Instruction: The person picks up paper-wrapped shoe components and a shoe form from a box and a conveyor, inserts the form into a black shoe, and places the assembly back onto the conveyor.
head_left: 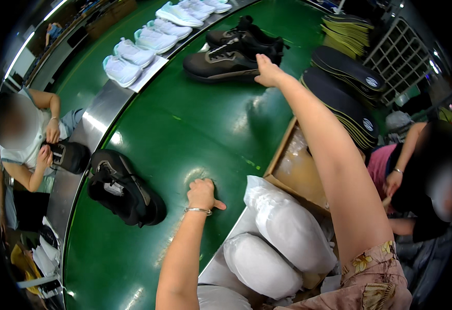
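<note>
My right hand (270,71) reaches far over the green work surface, fingers stretched out, at the heel end of a pair of dark brown and black lace-up shoes (220,63). Whether it touches the nearer shoe I cannot tell. Closer in, my left hand (201,194) rests on the green surface (184,129), its fingers bent and its thumb spread to the side, holding nothing. A silver bangle circles that wrist. To its left sits another pair of dark shoes (125,186), openings facing up.
Beside my right arm lie stacks of black insoles (339,101), an open cardboard box (280,155) and white-wrapped shoe-shaped bundles (288,227). White sneakers (153,39) line the far metal edge. A person at left handles a dark shoe (71,157); another person sits at right.
</note>
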Available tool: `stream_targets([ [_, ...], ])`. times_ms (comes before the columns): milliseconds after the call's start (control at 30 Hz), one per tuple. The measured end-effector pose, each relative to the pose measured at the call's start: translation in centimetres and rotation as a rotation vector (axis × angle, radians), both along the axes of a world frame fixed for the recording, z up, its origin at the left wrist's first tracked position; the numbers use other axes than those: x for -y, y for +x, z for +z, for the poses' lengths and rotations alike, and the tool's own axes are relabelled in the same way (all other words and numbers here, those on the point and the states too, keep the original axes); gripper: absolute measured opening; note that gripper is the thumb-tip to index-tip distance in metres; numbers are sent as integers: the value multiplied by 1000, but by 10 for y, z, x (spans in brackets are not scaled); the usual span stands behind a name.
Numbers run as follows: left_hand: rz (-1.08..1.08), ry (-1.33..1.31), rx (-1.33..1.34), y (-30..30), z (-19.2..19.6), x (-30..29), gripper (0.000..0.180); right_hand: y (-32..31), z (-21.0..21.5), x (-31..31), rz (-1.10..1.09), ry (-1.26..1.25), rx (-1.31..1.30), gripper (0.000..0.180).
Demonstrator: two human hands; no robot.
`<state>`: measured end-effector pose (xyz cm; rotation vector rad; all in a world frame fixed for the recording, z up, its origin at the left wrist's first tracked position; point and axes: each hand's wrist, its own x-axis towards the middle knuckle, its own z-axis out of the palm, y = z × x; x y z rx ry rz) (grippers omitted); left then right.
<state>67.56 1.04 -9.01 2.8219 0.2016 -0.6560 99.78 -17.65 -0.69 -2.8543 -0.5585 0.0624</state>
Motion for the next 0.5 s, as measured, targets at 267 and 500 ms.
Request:
stream_targets([
  [267,1,7,11,-5,3,-4,78,-4,2,-41,-62,-176,-19,32],
  [500,-27,-30,10,-5,4,-7,84,-132,22,-117,211,-114,-82,19],
])
